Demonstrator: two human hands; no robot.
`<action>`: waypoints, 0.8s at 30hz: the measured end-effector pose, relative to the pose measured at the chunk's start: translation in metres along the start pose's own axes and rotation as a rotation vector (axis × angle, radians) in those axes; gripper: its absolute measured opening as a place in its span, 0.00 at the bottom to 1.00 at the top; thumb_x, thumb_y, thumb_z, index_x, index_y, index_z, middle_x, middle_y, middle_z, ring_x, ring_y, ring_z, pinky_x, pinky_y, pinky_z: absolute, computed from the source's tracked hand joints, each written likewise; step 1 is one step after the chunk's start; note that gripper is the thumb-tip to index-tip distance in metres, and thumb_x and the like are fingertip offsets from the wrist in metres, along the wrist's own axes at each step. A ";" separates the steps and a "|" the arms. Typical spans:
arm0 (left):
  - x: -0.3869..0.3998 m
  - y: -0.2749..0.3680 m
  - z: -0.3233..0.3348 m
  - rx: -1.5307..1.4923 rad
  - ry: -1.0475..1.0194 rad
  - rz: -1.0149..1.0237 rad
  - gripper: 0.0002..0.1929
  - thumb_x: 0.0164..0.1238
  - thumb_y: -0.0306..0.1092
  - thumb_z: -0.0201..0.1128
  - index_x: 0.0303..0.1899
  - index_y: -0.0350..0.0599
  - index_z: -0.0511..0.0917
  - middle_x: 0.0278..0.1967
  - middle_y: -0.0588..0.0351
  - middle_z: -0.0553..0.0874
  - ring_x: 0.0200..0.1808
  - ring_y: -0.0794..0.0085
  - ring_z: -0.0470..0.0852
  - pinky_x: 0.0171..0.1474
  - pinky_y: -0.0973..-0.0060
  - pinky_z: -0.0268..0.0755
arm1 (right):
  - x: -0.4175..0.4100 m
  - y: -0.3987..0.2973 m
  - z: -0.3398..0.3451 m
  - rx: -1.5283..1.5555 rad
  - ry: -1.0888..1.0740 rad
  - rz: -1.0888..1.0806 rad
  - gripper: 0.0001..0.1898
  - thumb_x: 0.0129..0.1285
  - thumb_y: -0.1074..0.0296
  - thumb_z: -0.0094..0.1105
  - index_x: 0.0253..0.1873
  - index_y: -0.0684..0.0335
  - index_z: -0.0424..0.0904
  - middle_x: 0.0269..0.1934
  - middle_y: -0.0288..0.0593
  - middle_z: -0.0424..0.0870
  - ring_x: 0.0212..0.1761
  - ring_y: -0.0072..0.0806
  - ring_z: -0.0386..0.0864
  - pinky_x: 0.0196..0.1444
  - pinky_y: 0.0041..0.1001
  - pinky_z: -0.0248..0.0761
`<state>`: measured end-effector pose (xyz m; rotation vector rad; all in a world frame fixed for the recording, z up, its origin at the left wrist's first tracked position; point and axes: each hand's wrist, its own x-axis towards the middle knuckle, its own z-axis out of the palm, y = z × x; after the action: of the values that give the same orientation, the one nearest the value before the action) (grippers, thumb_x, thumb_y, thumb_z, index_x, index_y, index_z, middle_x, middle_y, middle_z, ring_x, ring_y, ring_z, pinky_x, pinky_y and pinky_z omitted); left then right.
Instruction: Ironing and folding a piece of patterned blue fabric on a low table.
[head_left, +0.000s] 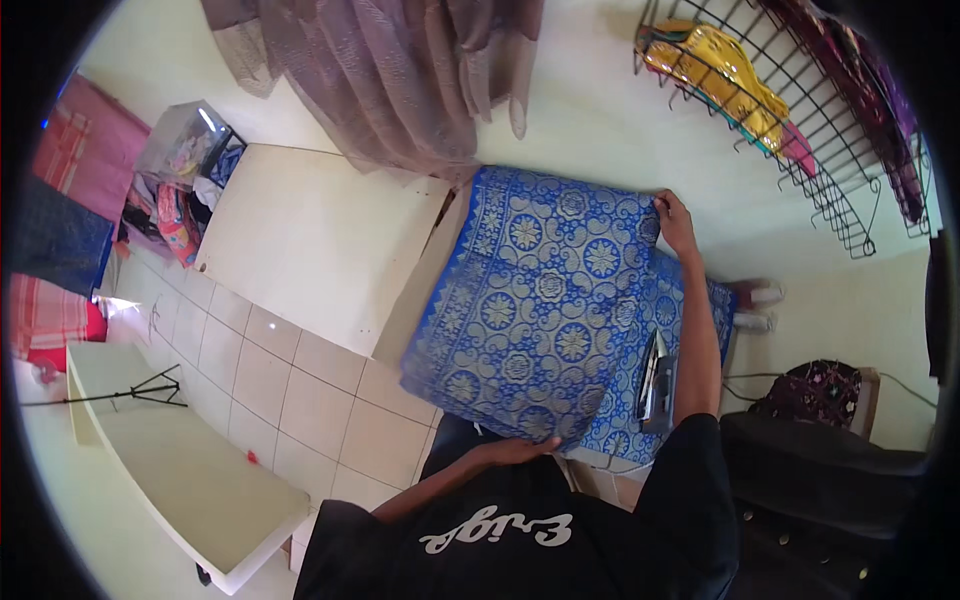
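A blue cloth with a silvery floral pattern lies spread over a surface in front of me. My right hand grips its far right corner, thumb on top. At the near edge, my left hand holds the cloth's border, with its fingers partly hidden beneath. A clothes iron rests to the right, beside my right forearm, on more blue patterned cloth. That lower cloth is partly covered by the upper one and by my arm.
A white board lies left of the cloth. A purplish curtain hangs beyond. A black wire rack with folded cloths is on the wall at upper right. A dark drawer unit stands at right, a pale shelf at lower left.
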<state>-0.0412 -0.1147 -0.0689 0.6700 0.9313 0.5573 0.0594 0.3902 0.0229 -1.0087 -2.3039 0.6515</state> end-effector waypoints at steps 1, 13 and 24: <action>0.001 0.019 0.006 0.008 -0.018 -0.015 0.40 0.77 0.63 0.56 0.72 0.33 0.66 0.70 0.43 0.74 0.71 0.57 0.70 0.75 0.66 0.59 | -0.017 0.009 -0.006 -0.159 0.149 -0.056 0.07 0.76 0.69 0.52 0.52 0.59 0.77 0.37 0.43 0.84 0.41 0.40 0.82 0.43 0.39 0.73; -0.023 0.126 -0.050 -0.038 0.691 -0.009 0.27 0.79 0.53 0.57 0.66 0.40 0.76 0.61 0.40 0.82 0.65 0.57 0.80 0.68 0.59 0.70 | -0.218 -0.013 0.053 -0.574 0.015 0.349 0.28 0.80 0.44 0.41 0.81 0.34 0.59 0.82 0.62 0.45 0.80 0.75 0.45 0.74 0.73 0.35; 0.056 0.137 -0.020 1.465 0.925 0.430 0.31 0.75 0.52 0.60 0.75 0.58 0.69 0.80 0.47 0.59 0.81 0.44 0.52 0.79 0.42 0.43 | -0.294 -0.006 -0.096 -0.657 0.309 0.831 0.24 0.66 0.58 0.66 0.64 0.58 0.78 0.66 0.69 0.73 0.67 0.63 0.72 0.61 0.52 0.68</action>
<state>-0.0512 0.0212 -0.0080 2.0525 2.1069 0.4854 0.2872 0.1807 0.0164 -2.2363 -1.7781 -0.0286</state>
